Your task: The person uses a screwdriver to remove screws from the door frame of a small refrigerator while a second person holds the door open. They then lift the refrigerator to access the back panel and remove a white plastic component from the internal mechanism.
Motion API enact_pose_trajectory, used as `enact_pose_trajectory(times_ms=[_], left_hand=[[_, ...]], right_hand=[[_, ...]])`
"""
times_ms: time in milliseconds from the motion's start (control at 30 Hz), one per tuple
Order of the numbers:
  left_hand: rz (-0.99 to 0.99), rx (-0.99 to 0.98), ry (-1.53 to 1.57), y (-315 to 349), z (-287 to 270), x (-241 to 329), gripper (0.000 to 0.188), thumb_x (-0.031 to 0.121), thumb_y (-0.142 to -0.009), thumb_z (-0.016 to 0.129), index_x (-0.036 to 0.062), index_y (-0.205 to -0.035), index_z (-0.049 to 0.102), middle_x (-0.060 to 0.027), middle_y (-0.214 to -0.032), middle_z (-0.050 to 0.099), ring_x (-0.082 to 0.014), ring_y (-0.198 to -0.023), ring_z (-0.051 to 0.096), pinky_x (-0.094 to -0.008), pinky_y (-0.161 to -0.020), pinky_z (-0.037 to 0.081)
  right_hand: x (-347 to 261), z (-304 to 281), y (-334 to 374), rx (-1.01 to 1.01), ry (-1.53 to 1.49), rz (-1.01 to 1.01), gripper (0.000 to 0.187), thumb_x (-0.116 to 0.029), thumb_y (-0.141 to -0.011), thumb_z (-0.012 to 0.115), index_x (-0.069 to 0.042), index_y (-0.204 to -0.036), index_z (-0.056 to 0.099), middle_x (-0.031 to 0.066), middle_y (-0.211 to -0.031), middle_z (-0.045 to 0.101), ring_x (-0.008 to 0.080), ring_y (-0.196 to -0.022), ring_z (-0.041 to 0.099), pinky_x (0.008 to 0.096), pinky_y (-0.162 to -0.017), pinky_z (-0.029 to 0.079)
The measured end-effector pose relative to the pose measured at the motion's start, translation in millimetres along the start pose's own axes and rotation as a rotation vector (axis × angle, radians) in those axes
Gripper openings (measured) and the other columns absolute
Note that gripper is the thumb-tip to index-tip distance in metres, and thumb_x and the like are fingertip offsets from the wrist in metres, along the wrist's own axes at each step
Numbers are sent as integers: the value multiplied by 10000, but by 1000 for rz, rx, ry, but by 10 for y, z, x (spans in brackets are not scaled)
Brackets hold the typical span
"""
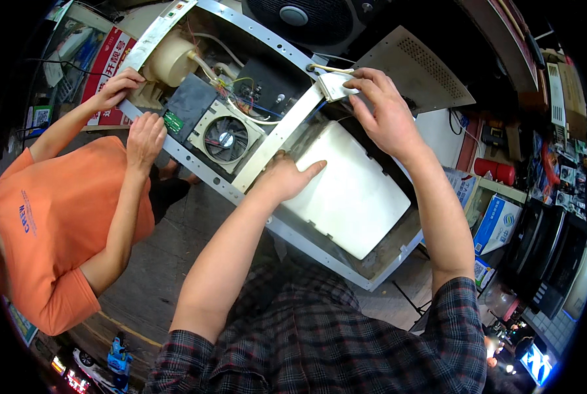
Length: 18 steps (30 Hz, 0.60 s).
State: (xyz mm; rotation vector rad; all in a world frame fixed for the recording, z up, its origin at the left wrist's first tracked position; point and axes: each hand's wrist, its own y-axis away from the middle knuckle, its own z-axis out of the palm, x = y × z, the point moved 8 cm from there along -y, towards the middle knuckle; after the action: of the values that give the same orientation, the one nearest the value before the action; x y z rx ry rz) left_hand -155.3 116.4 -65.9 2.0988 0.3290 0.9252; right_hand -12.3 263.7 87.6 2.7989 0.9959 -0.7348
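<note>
An opened appliance cabinet with a metal frame lies in front of me. My left hand rests where the pale crossbar meets a large white plastic box. Its thumb is spread over the box; the other fingers bend by the crossbar, their tips partly hidden. At the crossbar's far end, my right hand has thumb and fingers on a small white plastic piece. A cable runs beside that piece. Left of the crossbar sit a square fan, loose wires and a cream-coloured round tank.
Another person in an orange shirt stands at the left, both hands on the cabinet's edge. A perforated metal panel leans beyond my right hand. Cartons, a red cylinder and black machines stand to the right.
</note>
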Motion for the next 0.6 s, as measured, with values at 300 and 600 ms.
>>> enact_pose_trajectory(times_ms=[300,600], left_hand=[[-17,-71,-2,158,9,11,1193,844,-928,539,-183,-1526,430,-393,-1598,418,-465,-1515,426,-449,-1256,372],[58,85,-59,129,25,-25,1088,765,-930,610,-179,-1459,507,-380,-1425,598,-457,-1395,563,-457,-1166,475]], right_hand=[[-28,84,-185,-215,154,-177,693,-125,-874,693,-64,-1535,494,256,-1616,439,439,-1474,469,481,-1245,396],[180,77,-275,-219,74,-28,790,-217,-839,866,-92,-1527,497,190,-1607,459,416,-1456,497,464,-1206,454]])
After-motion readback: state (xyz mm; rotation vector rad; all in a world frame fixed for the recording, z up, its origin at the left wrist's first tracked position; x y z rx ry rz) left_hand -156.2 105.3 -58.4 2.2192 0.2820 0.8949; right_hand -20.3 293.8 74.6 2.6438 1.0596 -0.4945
